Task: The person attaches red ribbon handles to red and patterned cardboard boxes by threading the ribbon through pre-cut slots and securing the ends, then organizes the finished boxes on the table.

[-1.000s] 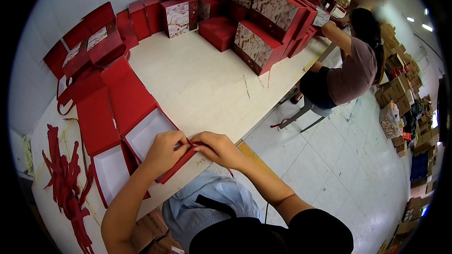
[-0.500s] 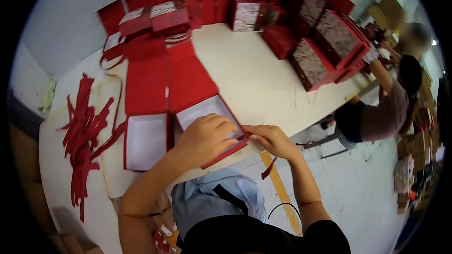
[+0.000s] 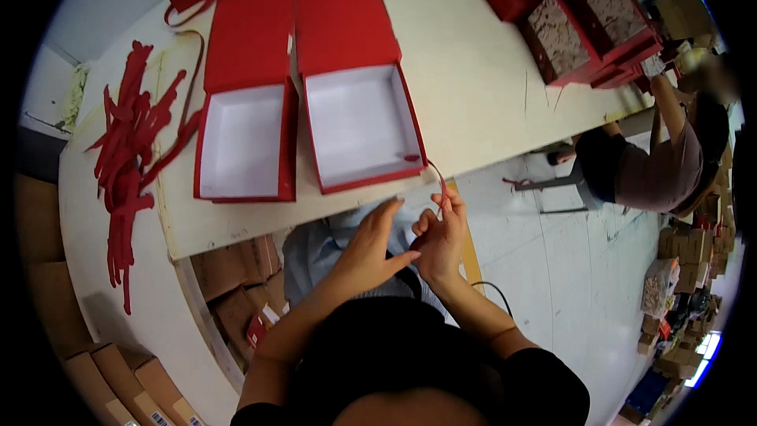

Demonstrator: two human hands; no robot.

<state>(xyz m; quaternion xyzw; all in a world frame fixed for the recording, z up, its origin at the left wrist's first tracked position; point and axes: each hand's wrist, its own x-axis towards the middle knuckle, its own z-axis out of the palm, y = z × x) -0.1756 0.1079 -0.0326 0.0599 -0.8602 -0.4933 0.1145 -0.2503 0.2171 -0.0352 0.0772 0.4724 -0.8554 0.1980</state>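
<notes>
A long pale work table (image 3: 465, 114) fills the upper and left parts of the frame, and from where I stand a seated co-worker (image 3: 658, 162) is visible at far right. A stack of red boxes with marbled panels (image 3: 572, 39) crowds the table's upper right; their insides cannot be seen from here.

At upper centre, near the table's edge, lies the red box (image 3: 359, 122) being worked on, its lid folded back, its thin red walls framing a smooth white lining. A small dark-red tuft (image 3: 412, 158) sits inside its lower right corner. Just to its left, a narrower-looking red box (image 3: 240, 142) lies with its lid laid back the same way, showing only white lining. Brown cartons (image 3: 126, 386) stand at lower left, their contents hidden.

A tangled heap of dark-red ribbons (image 3: 124, 177) stretches down the left side of the table.

Below the red box, at lower centre, the person's left hand (image 3: 367, 252) holds nothing, thumb and fingers spread apart. The right hand (image 3: 441, 237), just beside it, has thumb and fingertips pinched together on a slim red ribbon (image 3: 439, 177) running from the box's lower right corner.
</notes>
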